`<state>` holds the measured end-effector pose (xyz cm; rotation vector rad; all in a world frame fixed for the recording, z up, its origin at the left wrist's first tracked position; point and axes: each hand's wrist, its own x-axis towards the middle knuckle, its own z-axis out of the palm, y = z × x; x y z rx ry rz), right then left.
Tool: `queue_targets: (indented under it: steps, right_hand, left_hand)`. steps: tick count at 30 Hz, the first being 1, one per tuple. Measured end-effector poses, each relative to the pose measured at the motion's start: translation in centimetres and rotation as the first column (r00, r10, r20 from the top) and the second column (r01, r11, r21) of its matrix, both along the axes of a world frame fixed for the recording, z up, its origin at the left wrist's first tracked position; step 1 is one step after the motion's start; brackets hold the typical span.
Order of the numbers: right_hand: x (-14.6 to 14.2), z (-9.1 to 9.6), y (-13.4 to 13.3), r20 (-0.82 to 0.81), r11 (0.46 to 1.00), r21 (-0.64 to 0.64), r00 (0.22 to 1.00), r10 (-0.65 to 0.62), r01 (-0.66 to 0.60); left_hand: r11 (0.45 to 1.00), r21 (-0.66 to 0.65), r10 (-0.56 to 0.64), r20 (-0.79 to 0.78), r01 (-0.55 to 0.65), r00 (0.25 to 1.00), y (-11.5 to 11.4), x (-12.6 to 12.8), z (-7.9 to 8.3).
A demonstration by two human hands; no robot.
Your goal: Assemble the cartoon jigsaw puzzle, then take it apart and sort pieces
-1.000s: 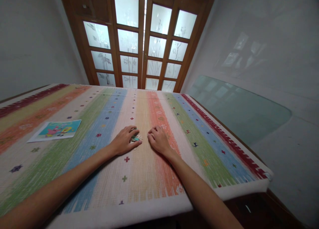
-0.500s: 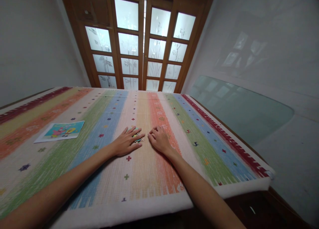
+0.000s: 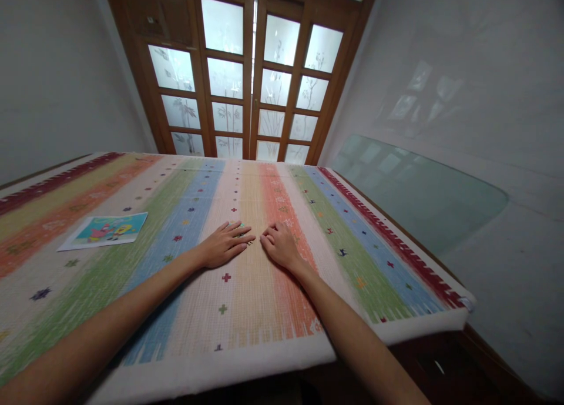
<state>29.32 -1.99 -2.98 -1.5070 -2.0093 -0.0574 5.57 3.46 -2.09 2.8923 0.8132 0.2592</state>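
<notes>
My left hand (image 3: 223, 244) lies palm down on the cloth, its fingers stretched out over some small jigsaw puzzle pieces (image 3: 241, 224). Only slivers of them show past the fingers, greenish at the top edge; the rest are hidden. A short gap to the right, my right hand (image 3: 282, 246) rests on the orange stripe with its fingers curled together. Whether anything is inside those fingers cannot be seen. To the left lies a printed picture sheet (image 3: 108, 230) with a pink and a yellow cartoon figure on teal, apart from both hands.
A striped, patterned cloth (image 3: 247, 305) covers the table, whose white near edge runs just below my forearms. A frosted glass panel (image 3: 423, 181) leans along the right wall. Wooden doors with frosted panes (image 3: 227, 76) stand at the far end.
My left hand's fingers have drawn closer together, covering more of the puzzle pieces. My right hand keeps its curled pose. The view has shifted slightly.
</notes>
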Motion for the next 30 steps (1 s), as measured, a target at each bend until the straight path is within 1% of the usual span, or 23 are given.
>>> queue_targets:
  steps: [3, 6, 10, 12, 15, 18, 21, 24, 27, 30]
  right_hand:
    - [0.0, 0.0, 0.1, -0.01, 1.0, -0.007, 1.0, 0.003, -0.003]
    - [0.0, 0.1, 0.0, -0.019, 1.0, -0.027, 1.0, 0.005, -0.005]
    - [0.0, 0.1, 0.0, -0.015, 0.999, -0.046, 1.0, 0.004, -0.005]
    - [0.0, 0.1, 0.1, -0.019, 0.999, -0.041, 1.0, 0.008, -0.009]
    - [0.0, 0.0, 0.1, -0.026, 1.0, -0.022, 1.0, 0.018, -0.018]
    - [0.1, 0.0, 0.1, -0.016, 1.0, -0.018, 1.0, 0.019, -0.02]
    - [0.0, 0.1, 0.1, -0.005, 1.0, -0.025, 1.0, 0.013, -0.013]
    - [0.0, 0.1, 0.1, -0.008, 1.0, -0.023, 1.0, 0.015, -0.015]
    - [0.0, 0.1, 0.1, -0.01, 1.0, -0.018, 1.0, 0.022, -0.023]
    - [0.0, 0.1, 0.0, -0.007, 0.999, -0.025, 1.0, 0.019, -0.019]
  left_hand:
    - [0.998, -0.015, 0.053, -0.006, -0.053, 0.999, 0.5, -0.5, -0.1]
    - [0.994, -0.015, 0.11, -0.007, -0.11, 0.994, 1.4, -1.7, -0.1]
    - [0.971, -0.01, 0.24, -0.042, -0.24, 0.97, 3.0, -4.9, 0.1]
    - [0.946, 0.007, 0.323, -0.044, -0.323, 0.945, 3.9, -6.8, 0.1]
    - [0.896, 0.031, 0.444, -0.053, -0.443, 0.895, 4.9, -9.6, 0.3]
    - [0.871, 0.048, 0.491, -0.049, -0.489, 0.87, 5.5, -11.3, 0.5]
    - [0.868, 0.048, 0.495, -0.036, -0.494, 0.868, 5.8, -11.8, 0.6]
    - [0.87, 0.043, 0.492, -0.005, -0.491, 0.871, 5.8, -11.7, 0.6]
    - [0.862, 0.014, 0.503, 0.094, -0.506, 0.859, 5.4, -11.3, 0.7]
    - [0.844, 0.009, 0.526, 0.19, -0.537, 0.829, 4.5, -11.0, 1.3]
